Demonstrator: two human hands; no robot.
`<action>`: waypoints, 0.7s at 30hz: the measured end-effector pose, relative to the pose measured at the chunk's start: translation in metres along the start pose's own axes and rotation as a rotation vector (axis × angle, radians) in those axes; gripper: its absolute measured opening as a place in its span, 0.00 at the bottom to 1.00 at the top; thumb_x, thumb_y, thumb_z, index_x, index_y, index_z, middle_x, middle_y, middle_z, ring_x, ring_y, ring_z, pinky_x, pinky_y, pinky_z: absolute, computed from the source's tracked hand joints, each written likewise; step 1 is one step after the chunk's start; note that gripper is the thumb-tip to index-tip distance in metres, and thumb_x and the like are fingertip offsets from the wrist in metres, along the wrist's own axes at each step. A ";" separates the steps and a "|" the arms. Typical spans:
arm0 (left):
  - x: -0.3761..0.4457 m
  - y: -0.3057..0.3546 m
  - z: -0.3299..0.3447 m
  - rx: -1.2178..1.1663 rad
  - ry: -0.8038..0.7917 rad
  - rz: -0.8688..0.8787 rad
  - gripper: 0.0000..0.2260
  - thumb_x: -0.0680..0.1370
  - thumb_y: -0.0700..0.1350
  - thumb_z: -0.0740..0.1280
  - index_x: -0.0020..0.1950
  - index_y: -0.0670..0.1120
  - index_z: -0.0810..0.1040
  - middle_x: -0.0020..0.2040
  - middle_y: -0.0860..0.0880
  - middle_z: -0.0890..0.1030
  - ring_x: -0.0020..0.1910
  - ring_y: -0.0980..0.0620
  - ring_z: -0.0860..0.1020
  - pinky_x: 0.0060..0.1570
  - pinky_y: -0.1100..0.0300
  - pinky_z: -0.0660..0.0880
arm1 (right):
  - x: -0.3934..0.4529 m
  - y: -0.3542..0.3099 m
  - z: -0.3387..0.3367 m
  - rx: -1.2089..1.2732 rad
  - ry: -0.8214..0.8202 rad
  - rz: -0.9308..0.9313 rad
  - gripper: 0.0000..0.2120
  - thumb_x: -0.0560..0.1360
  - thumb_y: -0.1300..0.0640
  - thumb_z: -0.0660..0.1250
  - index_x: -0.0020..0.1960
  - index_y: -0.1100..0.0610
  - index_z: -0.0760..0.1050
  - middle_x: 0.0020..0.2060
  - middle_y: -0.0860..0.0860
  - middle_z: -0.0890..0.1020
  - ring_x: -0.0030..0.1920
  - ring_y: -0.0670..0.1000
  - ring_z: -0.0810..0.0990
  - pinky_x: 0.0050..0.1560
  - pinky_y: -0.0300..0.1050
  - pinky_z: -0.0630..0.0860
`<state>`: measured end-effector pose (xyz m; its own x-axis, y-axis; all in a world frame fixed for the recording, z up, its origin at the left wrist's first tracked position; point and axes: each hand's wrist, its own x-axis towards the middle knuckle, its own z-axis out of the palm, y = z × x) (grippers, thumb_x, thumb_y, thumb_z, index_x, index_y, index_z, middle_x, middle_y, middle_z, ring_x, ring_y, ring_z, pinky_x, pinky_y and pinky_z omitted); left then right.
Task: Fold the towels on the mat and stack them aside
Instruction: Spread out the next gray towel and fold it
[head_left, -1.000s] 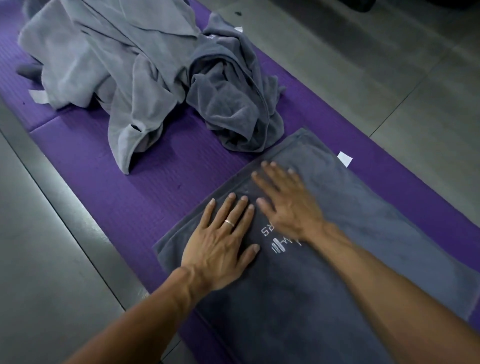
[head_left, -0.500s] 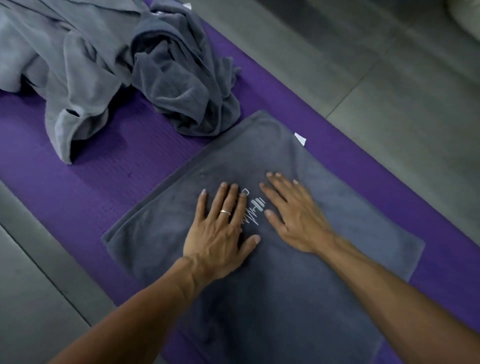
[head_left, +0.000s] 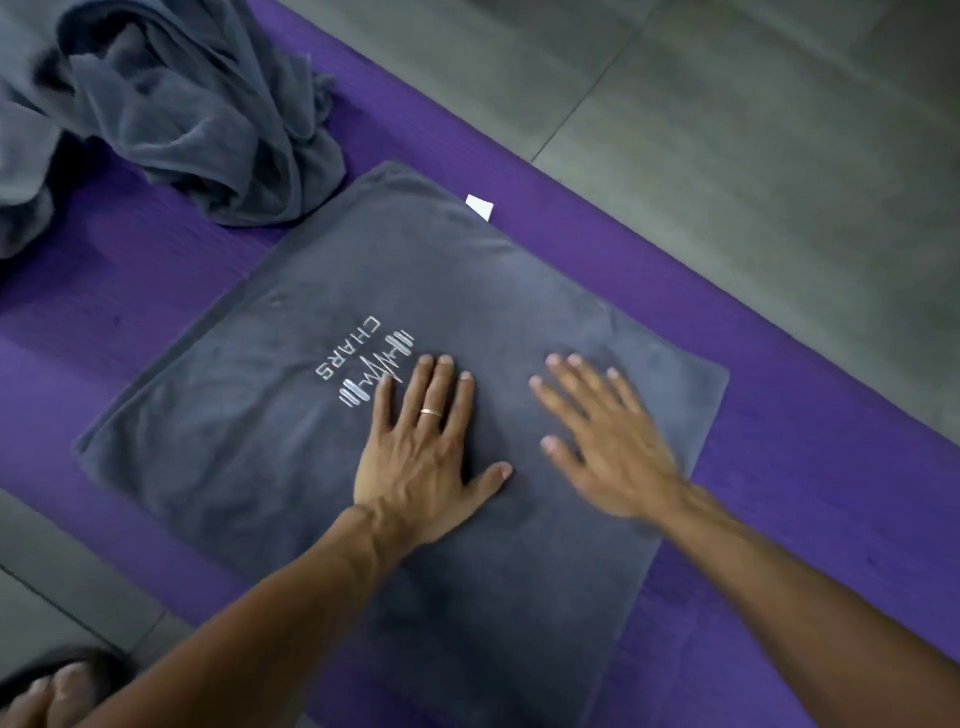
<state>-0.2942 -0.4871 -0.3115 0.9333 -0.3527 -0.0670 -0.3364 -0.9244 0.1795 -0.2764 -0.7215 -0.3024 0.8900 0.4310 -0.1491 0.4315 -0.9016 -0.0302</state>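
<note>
1. Change across the sequence – both hands have slid from the far edge of the folded dark grey towel (head_left: 291, 415) toward its middle. The white logo (head_left: 363, 364), partly covered a second ago, now lies bare just left of the left fingertips. The hands, close together before, now sit apart. Judged from this, a smoothing pass is under way and the fold is nearly pressed flat; a further fold or the move to a stack probably follows.

2. Far left – a crumpled heap of unfolded grey towels (head_left: 182, 104) lies on the purple mat (head_left: 130, 312), just beyond the folded towel's far corner. Most of the task is therefore judged still to do; no finished stack is in view.

3. Left hand (head_left: 421, 457) – palm down, flat on the towel. The four fingers are straight and held together, a ring on one; the thumb is spread to the right. It holds nothing.

4. Right hand (head_left: 602, 441) – palm down on the towel's right part, blurred by motion. The fingers are straight and fanned apart, gripping nothing.

5. Right margin – a white tag (head_left: 480, 207) projects from the towel's far right edge onto the mat; grey floor tiles (head_left: 779, 156) lie beyond.
</note>
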 end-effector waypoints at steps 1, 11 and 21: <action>0.001 0.000 0.000 0.011 -0.002 -0.001 0.43 0.74 0.71 0.52 0.76 0.40 0.62 0.77 0.39 0.60 0.77 0.41 0.56 0.73 0.36 0.49 | -0.005 0.021 0.000 -0.018 -0.006 0.125 0.31 0.78 0.41 0.49 0.78 0.51 0.55 0.78 0.52 0.58 0.77 0.54 0.56 0.75 0.60 0.56; -0.032 0.102 0.012 -0.132 0.011 0.077 0.35 0.74 0.61 0.59 0.72 0.38 0.68 0.74 0.39 0.66 0.75 0.40 0.60 0.72 0.36 0.53 | -0.061 0.012 0.003 0.081 0.033 0.051 0.29 0.78 0.45 0.55 0.75 0.57 0.64 0.77 0.56 0.61 0.77 0.55 0.58 0.74 0.58 0.56; -0.080 0.161 0.022 -0.066 -0.165 0.240 0.34 0.77 0.63 0.56 0.77 0.44 0.61 0.77 0.41 0.60 0.77 0.40 0.55 0.73 0.35 0.50 | -0.061 0.102 -0.006 0.106 -0.146 0.511 0.30 0.81 0.37 0.44 0.79 0.46 0.43 0.79 0.48 0.43 0.79 0.53 0.42 0.75 0.63 0.41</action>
<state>-0.4257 -0.6104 -0.2985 0.7931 -0.5842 -0.1725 -0.5316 -0.8020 0.2723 -0.2852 -0.8398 -0.2902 0.9496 -0.0667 -0.3063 -0.0752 -0.9970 -0.0162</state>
